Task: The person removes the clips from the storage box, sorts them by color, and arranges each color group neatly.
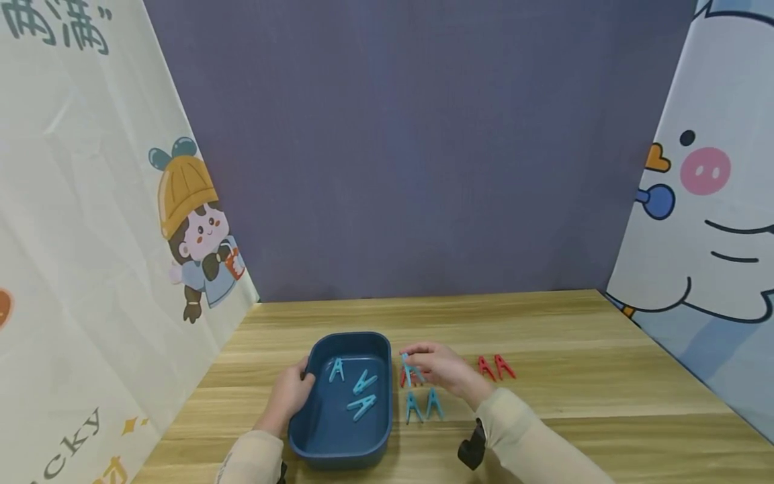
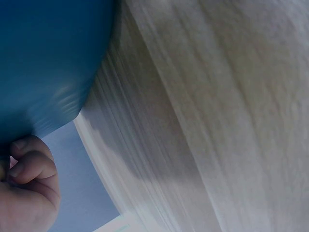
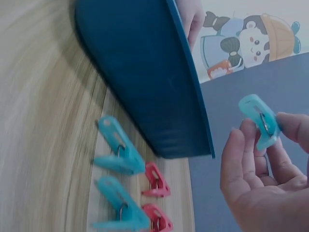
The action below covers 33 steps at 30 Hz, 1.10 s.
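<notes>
My left hand [image 1: 289, 395] grips the left rim of a dark blue plastic tray [image 1: 338, 438], thumb over the edge. Three light blue clothespins lie inside it, one of them a clothespin [image 1: 363, 406] near the middle. Just right of the tray, above the table, my right hand [image 1: 446, 368] pinches another light blue clothespin [image 3: 263, 123] between thumb and fingers. Below that hand, two light blue clothespins [image 1: 433, 403] stand on the table beside the tray. Red clothespins [image 3: 156, 181] show behind them in the right wrist view, partly hidden by the hand in the head view.
Two more red clothespins [image 1: 504, 366] stand right of my right hand on the wooden table [image 1: 580, 376]. A dark grey-blue panel [image 1: 411, 168] rises along the table's back edge, with printed cloths [image 1: 84, 202] at both sides.
</notes>
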Tool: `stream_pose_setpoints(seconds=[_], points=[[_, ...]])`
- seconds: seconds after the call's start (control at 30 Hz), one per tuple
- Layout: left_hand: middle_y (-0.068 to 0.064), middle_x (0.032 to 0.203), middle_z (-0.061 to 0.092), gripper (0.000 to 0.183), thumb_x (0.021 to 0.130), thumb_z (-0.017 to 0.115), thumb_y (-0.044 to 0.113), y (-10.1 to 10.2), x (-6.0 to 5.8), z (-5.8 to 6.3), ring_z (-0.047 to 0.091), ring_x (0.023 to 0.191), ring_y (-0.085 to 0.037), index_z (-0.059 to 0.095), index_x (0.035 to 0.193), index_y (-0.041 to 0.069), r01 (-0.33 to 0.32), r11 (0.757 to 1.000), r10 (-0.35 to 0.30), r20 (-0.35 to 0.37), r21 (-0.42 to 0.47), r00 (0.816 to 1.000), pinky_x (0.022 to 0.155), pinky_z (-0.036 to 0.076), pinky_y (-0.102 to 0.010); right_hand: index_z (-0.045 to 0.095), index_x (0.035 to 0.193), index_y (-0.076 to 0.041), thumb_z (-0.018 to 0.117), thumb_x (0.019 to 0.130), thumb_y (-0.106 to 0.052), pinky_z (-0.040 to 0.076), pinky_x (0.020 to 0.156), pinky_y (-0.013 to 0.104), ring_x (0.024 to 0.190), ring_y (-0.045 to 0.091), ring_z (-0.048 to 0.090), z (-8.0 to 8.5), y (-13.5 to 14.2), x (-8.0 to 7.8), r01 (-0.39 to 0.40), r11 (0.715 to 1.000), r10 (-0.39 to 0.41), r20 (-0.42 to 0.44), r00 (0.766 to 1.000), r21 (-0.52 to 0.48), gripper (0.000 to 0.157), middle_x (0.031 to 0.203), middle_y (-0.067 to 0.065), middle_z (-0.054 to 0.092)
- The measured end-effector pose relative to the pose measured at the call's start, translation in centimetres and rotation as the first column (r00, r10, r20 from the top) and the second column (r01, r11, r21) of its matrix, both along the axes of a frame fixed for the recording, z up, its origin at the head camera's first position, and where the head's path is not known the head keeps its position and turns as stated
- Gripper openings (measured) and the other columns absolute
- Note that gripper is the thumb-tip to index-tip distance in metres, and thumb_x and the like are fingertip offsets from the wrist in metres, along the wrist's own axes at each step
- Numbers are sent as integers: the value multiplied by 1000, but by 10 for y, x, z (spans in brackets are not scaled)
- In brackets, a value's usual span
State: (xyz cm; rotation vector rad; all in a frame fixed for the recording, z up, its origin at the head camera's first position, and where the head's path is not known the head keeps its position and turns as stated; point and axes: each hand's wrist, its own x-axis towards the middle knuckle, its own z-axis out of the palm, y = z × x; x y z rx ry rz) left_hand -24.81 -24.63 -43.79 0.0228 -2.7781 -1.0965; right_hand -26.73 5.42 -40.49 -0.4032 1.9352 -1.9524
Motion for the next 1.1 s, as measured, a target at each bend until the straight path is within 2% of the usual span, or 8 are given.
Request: stream_pose_setpoints(seconds=[0.1,0.27,0.37,0.6,0.77,0.93,1.1], points=[[-30,126,48,44,91,45,6,0,0,0,48,113,-42,41,131,-11,-3,1000,3,6,-7,1000,89,43,-53,58,115,5,61,86,-12,48,59,23,63,8,51,-2,5,-1,24,1000,-24,-1,1000,20,34,86,3,59],[-29,127,47,44,91,45,6,0,0,1,47,114,-41,41,132,-10,-11,1000,11,14,-6,1000,91,42,-54,56,117,5,61,86,-14,49,65,29,76,16,56,-4,14,-3,36,999,-36,-4,999,40,36,97,9,60],[-29,127,47,44,91,45,6,0,0,1,47,114,-42,40,132,-10,-8,1000,8,16,-10,1000,91,41,-54,56,116,4,61,86,-15,48,67,30,77,17,54,-4,19,-4,41,998,-41,0,999,49,36,96,8,58],[-29,128,46,45,91,45,6,1,0,1,47,115,-41,40,133,-10,-14,1000,14,21,-5,1000,91,40,-54,55,117,5,60,88,-14,45,63,29,67,12,48,-7,32,-5,40,998,-40,-6,999,57,35,85,4,55],[-29,127,47,45,92,45,7,2,0,2,48,114,-41,40,133,-10,-18,1000,18,28,-6,999,91,41,-54,54,115,8,59,88,-12,49,65,31,67,15,52,-11,43,-5,72,993,-69,-36,997,98,33,84,4,58],[-30,125,48,45,91,45,6,1,0,2,49,112,-41,40,132,-11,-7,1000,7,21,-11,1000,90,42,-53,50,116,14,58,87,-8,54,69,32,75,19,62,-17,51,-6,87,988,-80,-57,995,125,37,87,7,61],[-30,125,48,44,91,46,5,1,1,2,48,113,-42,41,131,-12,-4,1000,4,6,-21,1000,90,42,-53,53,112,14,60,85,-9,54,73,35,76,15,59,-23,58,-7,115,972,-94,-109,990,206,36,90,6,60]])
